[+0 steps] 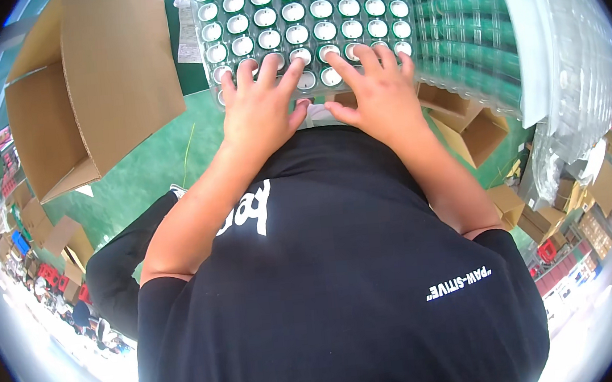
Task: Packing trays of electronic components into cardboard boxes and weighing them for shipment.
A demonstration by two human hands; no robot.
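Nearest is the person's black shirt (342,275). Beyond it, the left hand (259,111) and right hand (381,93) lie flat with fingers spread, gripping nothing, on the near edge of a clear tray (306,23) of white-capped cups. Left of the tray stands an open cardboard box (86,86); right of it, stacked trays (463,32).

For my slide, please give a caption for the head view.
Both hands, left and right, rest flat on a tray of white-capped green containers.
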